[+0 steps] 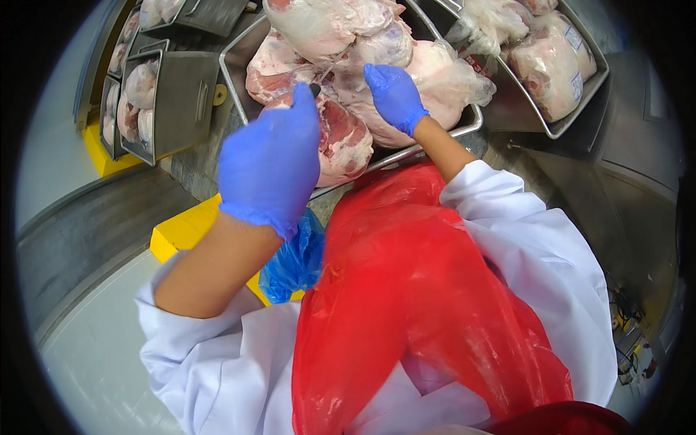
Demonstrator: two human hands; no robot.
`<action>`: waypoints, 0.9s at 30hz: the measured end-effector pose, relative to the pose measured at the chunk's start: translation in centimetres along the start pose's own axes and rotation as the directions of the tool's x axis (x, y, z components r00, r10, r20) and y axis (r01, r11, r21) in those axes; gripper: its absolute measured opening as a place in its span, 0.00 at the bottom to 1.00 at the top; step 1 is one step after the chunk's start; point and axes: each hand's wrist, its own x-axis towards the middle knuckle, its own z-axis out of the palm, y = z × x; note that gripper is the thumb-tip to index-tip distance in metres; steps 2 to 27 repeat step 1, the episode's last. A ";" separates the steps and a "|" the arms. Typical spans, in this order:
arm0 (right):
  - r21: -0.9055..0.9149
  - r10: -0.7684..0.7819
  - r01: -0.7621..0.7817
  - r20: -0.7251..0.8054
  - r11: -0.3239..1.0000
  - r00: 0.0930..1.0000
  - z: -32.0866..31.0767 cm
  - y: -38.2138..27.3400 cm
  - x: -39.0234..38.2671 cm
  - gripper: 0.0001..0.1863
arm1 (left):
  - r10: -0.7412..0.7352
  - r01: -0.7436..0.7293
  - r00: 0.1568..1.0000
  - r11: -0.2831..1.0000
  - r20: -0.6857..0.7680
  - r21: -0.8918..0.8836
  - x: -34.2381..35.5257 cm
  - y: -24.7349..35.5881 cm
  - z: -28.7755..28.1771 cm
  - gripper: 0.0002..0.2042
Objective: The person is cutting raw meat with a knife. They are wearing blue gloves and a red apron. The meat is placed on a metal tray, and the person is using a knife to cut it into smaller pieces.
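My left hand, in a blue glove, is closed in front of the near left side of a metal tub. Past its fingertips shows the black end of a thin tool; most of it is hidden by the hand. My right hand, also gloved in blue, is over the meat, its fingers drawn together; whatever they may hold is hidden. Large pale cuts of raw meat fill the tub. Clear plastic film clings to the cut at the right.
At right stands another metal tub with bagged meat. More metal bins with bagged meat are at the left. A yellow ledge and blue plastic lie below my left arm. A red plastic apron covers my front.
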 end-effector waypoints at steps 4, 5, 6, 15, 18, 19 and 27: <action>0.002 -0.005 0.005 0.006 1.000 1.000 0.1 0.6 0.2 0.19 | 0.050 -0.051 0.998 0.998 -0.037 -0.029 1.3 -0.6 -0.5 0.28; 0.002 -0.005 0.005 0.006 1.000 1.000 0.1 0.6 0.2 0.19 | 0.050 -0.051 0.998 0.998 -0.037 -0.029 1.3 -0.6 -0.5 0.28; 0.002 -0.005 0.005 0.006 1.000 1.000 0.1 0.6 0.2 0.19 | 0.050 -0.051 0.998 0.998 -0.037 -0.029 1.3 -0.6 -0.5 0.28; 0.002 -0.005 0.005 0.006 1.000 1.000 0.1 0.6 0.2 0.19 | 0.050 -0.051 0.998 0.998 -0.037 -0.029 1.3 -0.6 -0.5 0.28; 0.002 -0.005 0.005 0.006 1.000 1.000 0.1 0.6 0.2 0.19 | 0.050 -0.051 0.998 0.998 -0.037 -0.029 1.3 -0.6 -0.5 0.28; 0.002 -0.005 0.005 0.006 1.000 1.000 0.1 0.6 0.2 0.19 | 0.050 -0.051 0.998 0.998 -0.037 -0.029 1.3 -0.6 -0.5 0.28; 0.002 -0.005 0.005 0.006 1.000 1.000 0.1 0.6 0.2 0.19 | 0.050 -0.051 0.998 0.998 -0.037 -0.029 1.3 -0.6 -0.5 0.28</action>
